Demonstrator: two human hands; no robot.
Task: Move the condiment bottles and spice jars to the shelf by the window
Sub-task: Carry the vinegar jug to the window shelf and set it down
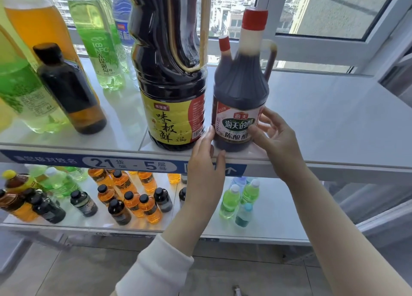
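A dark vinegar bottle [239,90] with a red cap and side handle stands upright at the front edge of the top shelf [323,122] by the window. A large soy sauce jug [170,72] with a yellow label stands touching its left side. My right hand [275,139] holds the vinegar bottle's lower right side, thumb on the label and fingers curled behind it. My left hand [206,159] rests with straight fingers against the bottle's lower left, thumb under its base at the shelf edge.
Left of the jug stand a small dark bottle [71,88] and tall green and orange drink bottles [98,41]. The lower shelf [276,215] holds several small orange, dark and green bottles. An open window frame [334,43] runs behind the top shelf.
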